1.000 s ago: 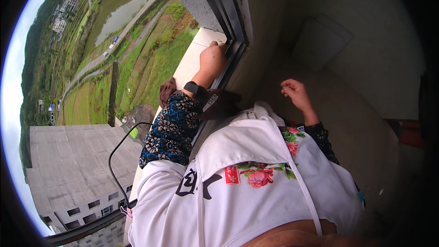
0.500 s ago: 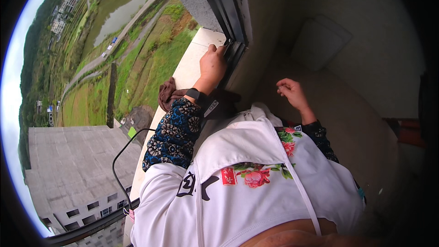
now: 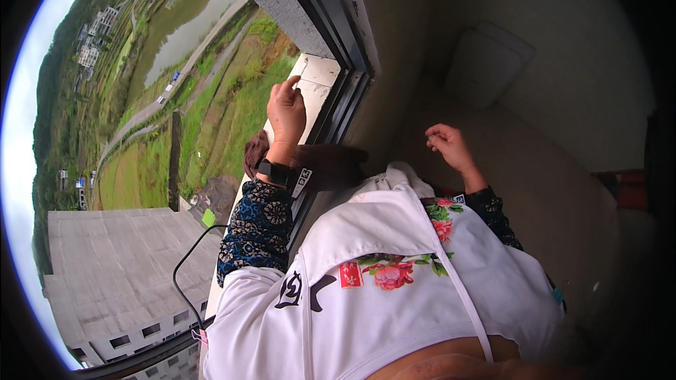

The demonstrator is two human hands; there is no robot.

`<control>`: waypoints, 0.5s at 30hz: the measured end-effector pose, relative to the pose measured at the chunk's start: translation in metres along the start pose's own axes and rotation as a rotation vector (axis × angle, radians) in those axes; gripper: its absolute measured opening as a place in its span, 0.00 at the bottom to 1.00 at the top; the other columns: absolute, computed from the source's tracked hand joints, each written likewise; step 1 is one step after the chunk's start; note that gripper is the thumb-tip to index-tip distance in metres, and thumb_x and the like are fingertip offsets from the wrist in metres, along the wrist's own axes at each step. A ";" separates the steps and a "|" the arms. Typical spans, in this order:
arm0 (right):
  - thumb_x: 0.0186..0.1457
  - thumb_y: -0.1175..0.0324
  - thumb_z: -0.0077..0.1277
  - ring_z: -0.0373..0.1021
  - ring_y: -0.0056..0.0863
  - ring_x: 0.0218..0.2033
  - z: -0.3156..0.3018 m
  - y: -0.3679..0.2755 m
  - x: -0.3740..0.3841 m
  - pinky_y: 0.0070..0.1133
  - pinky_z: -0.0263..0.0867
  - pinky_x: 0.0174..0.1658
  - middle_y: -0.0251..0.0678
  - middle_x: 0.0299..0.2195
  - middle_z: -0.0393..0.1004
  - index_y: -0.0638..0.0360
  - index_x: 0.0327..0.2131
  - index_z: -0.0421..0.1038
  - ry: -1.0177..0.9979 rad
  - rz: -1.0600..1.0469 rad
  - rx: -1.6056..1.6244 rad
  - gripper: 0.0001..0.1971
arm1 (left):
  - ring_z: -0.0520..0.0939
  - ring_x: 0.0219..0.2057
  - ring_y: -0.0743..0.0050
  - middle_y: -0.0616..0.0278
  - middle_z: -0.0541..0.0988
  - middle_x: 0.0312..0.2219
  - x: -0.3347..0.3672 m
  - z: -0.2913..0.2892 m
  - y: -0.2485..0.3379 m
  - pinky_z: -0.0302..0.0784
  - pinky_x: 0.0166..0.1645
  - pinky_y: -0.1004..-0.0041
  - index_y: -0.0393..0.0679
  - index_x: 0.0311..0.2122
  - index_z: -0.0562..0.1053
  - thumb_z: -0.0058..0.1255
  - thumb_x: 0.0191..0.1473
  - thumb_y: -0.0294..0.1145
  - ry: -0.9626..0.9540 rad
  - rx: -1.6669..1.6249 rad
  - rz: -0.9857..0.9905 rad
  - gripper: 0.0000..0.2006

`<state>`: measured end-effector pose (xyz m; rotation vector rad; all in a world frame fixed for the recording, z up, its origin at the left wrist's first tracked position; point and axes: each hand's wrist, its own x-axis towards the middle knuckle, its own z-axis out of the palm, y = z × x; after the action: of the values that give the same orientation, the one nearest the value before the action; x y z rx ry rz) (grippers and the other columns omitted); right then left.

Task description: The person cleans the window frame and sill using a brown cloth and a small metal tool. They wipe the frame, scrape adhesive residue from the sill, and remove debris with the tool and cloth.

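Note:
Over the pale window sill, my left hand is raised with its fingers pinched together. Just beyond the fingertips shows a thin, pale sliver; I cannot make out its kind or whether the fingers grip it. Beneath the left wrist, a brown cloth drapes across the sill and the dark window track. My right hand hangs inside the room, away from the window, thumb and fingers curled together. Whatever they may hold is too small to name.
The open window drops to fields and a grey-roofed building. A black cord loops by the sill near a pink clip. Indoors, a pale flat panel leans on the wall, and a reddish object stands at the right.
My left hand has left the window track and moved left and a little nearer, over the sill. More of the track and cloth shows. My right hand has hardly moved.

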<state>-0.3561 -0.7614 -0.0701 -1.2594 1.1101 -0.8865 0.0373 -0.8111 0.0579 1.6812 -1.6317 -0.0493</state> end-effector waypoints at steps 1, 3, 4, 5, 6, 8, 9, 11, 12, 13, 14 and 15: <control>0.61 0.75 0.50 0.74 0.16 0.32 -0.001 0.002 0.000 0.16 0.69 0.34 0.30 0.31 0.78 0.64 0.39 0.76 0.003 0.005 0.013 0.07 | 0.74 0.22 0.73 0.67 0.71 0.24 0.016 -0.014 -0.011 0.71 0.27 0.71 0.43 0.49 0.77 0.49 0.57 0.21 0.014 -0.302 -0.460 0.15; 0.61 0.74 0.50 0.74 0.16 0.32 -0.001 0.004 -0.001 0.16 0.69 0.34 0.30 0.31 0.78 0.64 0.39 0.76 0.001 0.015 0.036 0.07 | 0.65 0.17 0.86 0.73 0.69 0.21 0.038 -0.049 -0.027 0.60 0.19 0.80 0.39 0.52 0.74 0.46 0.57 0.19 0.285 -0.911 -1.046 0.17; 0.61 0.74 0.50 0.74 0.16 0.32 -0.001 0.003 -0.002 0.16 0.69 0.34 0.30 0.31 0.78 0.64 0.39 0.76 -0.015 0.019 0.011 0.06 | 0.63 0.15 0.86 0.74 0.67 0.19 0.038 -0.057 -0.028 0.60 0.19 0.80 0.38 0.53 0.73 0.46 0.56 0.19 0.232 -0.936 -1.066 0.18; 0.61 0.74 0.50 0.74 0.16 0.31 0.000 0.002 -0.002 0.16 0.69 0.34 0.30 0.31 0.78 0.64 0.39 0.76 -0.028 0.018 -0.011 0.06 | 0.64 0.16 0.86 0.74 0.67 0.18 0.037 -0.058 -0.025 0.61 0.20 0.80 0.38 0.53 0.74 0.47 0.56 0.19 -0.001 -0.894 -0.913 0.18; 0.61 0.74 0.50 0.74 0.16 0.31 0.001 0.000 -0.002 0.16 0.69 0.34 0.30 0.31 0.78 0.64 0.39 0.76 -0.037 0.019 -0.030 0.06 | 0.64 0.16 0.86 0.75 0.67 0.18 0.034 -0.059 -0.020 0.61 0.20 0.81 0.38 0.52 0.75 0.47 0.56 0.20 -0.167 -0.788 -0.807 0.18; 0.61 0.74 0.51 0.74 0.16 0.31 0.002 -0.005 -0.001 0.16 0.69 0.34 0.30 0.31 0.78 0.64 0.39 0.76 -0.034 0.017 -0.020 0.06 | 0.71 0.18 0.82 0.69 0.71 0.18 0.016 -0.044 -0.002 0.68 0.24 0.75 0.41 0.45 0.81 0.51 0.54 0.24 -0.397 -0.410 -0.434 0.14; 0.61 0.74 0.51 0.74 0.16 0.31 0.003 -0.006 -0.001 0.16 0.69 0.34 0.30 0.31 0.78 0.64 0.39 0.76 -0.037 0.015 -0.020 0.06 | 0.77 0.21 0.69 0.59 0.76 0.20 0.006 -0.035 0.008 0.74 0.30 0.68 0.45 0.44 0.82 0.51 0.52 0.26 -0.414 -0.148 -0.271 0.14; 0.61 0.74 0.51 0.74 0.16 0.31 0.005 -0.009 -0.002 0.16 0.69 0.34 0.30 0.30 0.78 0.64 0.40 0.76 -0.057 0.012 -0.015 0.06 | 0.81 0.31 0.50 0.51 0.79 0.28 -0.006 -0.026 0.024 0.77 0.39 0.61 0.48 0.42 0.82 0.52 0.51 0.26 -0.419 0.041 -0.062 0.13; 0.61 0.74 0.51 0.74 0.16 0.31 0.005 -0.010 -0.002 0.16 0.69 0.34 0.30 0.30 0.78 0.64 0.40 0.76 -0.060 0.010 -0.009 0.06 | 0.81 0.34 0.46 0.50 0.80 0.31 -0.010 -0.022 0.031 0.77 0.40 0.59 0.48 0.40 0.82 0.52 0.50 0.26 -0.406 0.065 0.066 0.13; 0.61 0.74 0.51 0.74 0.16 0.31 0.007 -0.010 -0.003 0.16 0.69 0.34 0.30 0.30 0.78 0.64 0.40 0.76 -0.063 0.013 -0.012 0.06 | 0.81 0.34 0.46 0.50 0.80 0.31 -0.013 -0.020 0.034 0.77 0.40 0.59 0.48 0.40 0.83 0.52 0.50 0.25 -0.441 0.100 0.037 0.13; 0.61 0.74 0.51 0.74 0.16 0.31 0.007 -0.011 -0.003 0.16 0.69 0.34 0.30 0.30 0.78 0.64 0.40 0.75 -0.066 0.017 -0.015 0.06 | 0.81 0.34 0.46 0.50 0.80 0.31 -0.014 -0.018 0.038 0.77 0.41 0.58 0.48 0.40 0.83 0.51 0.50 0.24 -0.448 0.119 0.040 0.13; 0.61 0.74 0.51 0.74 0.16 0.31 0.008 -0.011 -0.005 0.16 0.69 0.34 0.30 0.30 0.78 0.64 0.40 0.75 -0.071 0.020 -0.018 0.06 | 0.81 0.35 0.46 0.50 0.80 0.31 -0.013 -0.018 0.040 0.77 0.41 0.58 0.48 0.39 0.83 0.51 0.50 0.24 -0.454 0.139 0.042 0.13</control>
<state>-0.3491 -0.7563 -0.0589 -1.2830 1.0748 -0.8126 0.0109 -0.7859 0.0856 1.8319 -2.0418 -0.3240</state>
